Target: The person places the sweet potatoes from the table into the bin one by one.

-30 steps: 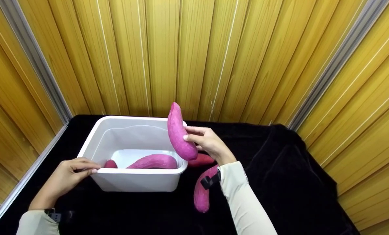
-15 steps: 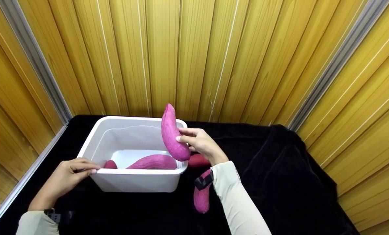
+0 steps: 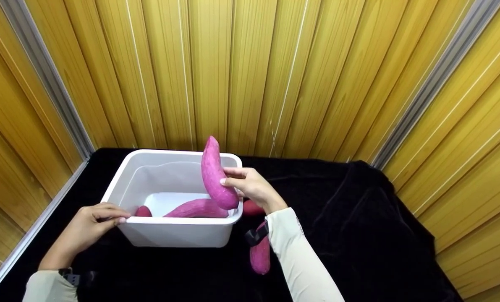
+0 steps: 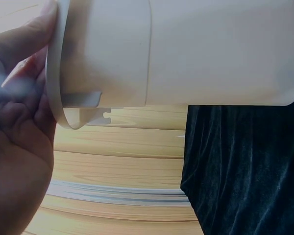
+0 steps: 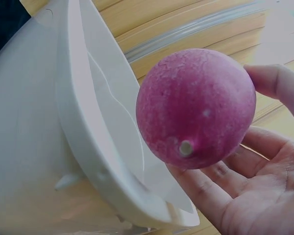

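Observation:
My right hand (image 3: 254, 187) grips a long, curved pink sweet potato (image 3: 216, 178) between thumb and fingers, tilted over the right side of a white plastic bin (image 3: 174, 232). In the right wrist view the sweet potato's rounded end (image 5: 196, 107) faces the camera, beside the bin's rim (image 5: 88, 122). My left hand (image 3: 92, 222) pinches the bin's near left rim; the left wrist view has the thumb (image 4: 27, 36) on that rim. Inside lie another pink sweet potato (image 3: 197, 207) and a smaller red piece (image 3: 143, 211), both partly hidden by the near wall.
Right of the bin, on black cloth (image 3: 359, 235), lie a red piece (image 3: 253, 207) and a pink sweet potato (image 3: 260, 258), both partly covered by my right arm. Yellow wood-patterned panels (image 3: 250, 75) enclose the back and sides.
My right hand has carried the sweet potato left and slightly down, from the bin's right edge to above its opening. The left hand has stayed on the rim.

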The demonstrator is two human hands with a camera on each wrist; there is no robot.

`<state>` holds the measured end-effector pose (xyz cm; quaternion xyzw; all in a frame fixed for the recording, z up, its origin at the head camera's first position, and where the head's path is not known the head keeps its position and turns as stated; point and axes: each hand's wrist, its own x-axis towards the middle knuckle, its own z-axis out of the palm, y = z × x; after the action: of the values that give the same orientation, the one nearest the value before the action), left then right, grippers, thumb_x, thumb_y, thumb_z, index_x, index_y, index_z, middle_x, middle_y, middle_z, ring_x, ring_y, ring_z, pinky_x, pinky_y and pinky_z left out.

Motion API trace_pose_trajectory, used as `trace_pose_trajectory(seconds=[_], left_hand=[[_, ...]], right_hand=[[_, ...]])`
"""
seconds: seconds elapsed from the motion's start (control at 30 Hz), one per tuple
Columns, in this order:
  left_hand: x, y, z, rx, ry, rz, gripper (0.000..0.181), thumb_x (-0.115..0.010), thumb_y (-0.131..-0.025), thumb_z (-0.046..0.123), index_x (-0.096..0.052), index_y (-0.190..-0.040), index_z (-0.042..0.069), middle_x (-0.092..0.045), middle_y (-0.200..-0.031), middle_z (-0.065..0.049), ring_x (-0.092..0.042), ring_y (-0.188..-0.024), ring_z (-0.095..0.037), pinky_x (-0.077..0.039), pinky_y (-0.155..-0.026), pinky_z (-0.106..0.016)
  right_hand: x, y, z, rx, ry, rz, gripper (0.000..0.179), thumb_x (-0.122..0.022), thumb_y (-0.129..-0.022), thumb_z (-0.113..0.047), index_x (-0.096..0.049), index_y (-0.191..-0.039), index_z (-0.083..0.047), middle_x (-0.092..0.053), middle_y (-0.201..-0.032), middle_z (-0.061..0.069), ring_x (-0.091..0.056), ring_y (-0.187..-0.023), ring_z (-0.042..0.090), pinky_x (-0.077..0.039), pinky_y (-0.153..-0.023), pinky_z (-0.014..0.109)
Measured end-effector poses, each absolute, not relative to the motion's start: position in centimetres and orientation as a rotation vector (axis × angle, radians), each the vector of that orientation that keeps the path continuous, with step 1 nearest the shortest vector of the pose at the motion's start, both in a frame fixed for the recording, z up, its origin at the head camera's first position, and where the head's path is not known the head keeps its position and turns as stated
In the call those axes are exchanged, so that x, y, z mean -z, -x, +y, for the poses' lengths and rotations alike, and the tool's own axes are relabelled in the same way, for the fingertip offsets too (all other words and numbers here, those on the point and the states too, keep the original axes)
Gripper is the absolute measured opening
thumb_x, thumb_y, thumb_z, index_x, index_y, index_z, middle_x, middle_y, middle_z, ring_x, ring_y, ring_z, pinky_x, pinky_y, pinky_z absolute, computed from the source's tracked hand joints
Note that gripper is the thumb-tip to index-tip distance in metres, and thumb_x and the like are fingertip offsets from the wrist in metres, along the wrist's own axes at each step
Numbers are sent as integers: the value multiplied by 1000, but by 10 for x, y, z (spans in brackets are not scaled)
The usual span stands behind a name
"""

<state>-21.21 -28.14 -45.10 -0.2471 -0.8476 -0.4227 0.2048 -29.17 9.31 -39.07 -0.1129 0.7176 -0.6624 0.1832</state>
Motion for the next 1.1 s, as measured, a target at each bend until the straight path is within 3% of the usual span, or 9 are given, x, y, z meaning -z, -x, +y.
trace_pose_trajectory(seconds=[0.23,0.7,0.93,1.0,1.1], left_hand=[[452,212,-282,1169,686,-2369,23,-75,-71,-12,-77,-85,6,-72,-85,7,-58,-81,8,-43,-75,-3],[450,212,-281,1167,651,-2403,21,-75,-73,-9,-77,-86,6,-72,-86,8,-58,-82,9,-43,-75,-2],[449,213,-282,1158,642,-2410,23,-76,-73,-9,-78,-86,10,-72,-86,6,-57,-82,8,-43,-75,-2],[450,213,-282,1155,645,-2407,22,-76,-73,-8,-78,-86,10,-72,-86,6,-57,-82,8,-43,-75,-2],[450,213,-282,1150,657,-2398,21,-76,-73,-8,-77,-85,8,-72,-85,5,-58,-82,8,-43,-75,-2]], right_hand=[[392,291,91,1858,310,2008,53,-66,-87,-11,-51,-137,-1,-60,-127,19,-63,-105,20,-53,-92,39],[392,292,89,1827,290,2025,52,-67,-87,-11,-53,-136,-3,-64,-119,13,-64,-94,15,-56,-83,32],[391,294,88,1815,309,2047,50,-68,-86,-13,-56,-134,-4,-66,-110,8,-61,-81,11,-52,-69,24],[392,294,88,1817,319,2048,50,-68,-86,-13,-55,-134,-4,-66,-114,10,-62,-85,11,-52,-70,24],[392,294,88,1847,341,2023,50,-66,-88,-9,-52,-135,0,-62,-126,16,-64,-103,18,-55,-85,28]])
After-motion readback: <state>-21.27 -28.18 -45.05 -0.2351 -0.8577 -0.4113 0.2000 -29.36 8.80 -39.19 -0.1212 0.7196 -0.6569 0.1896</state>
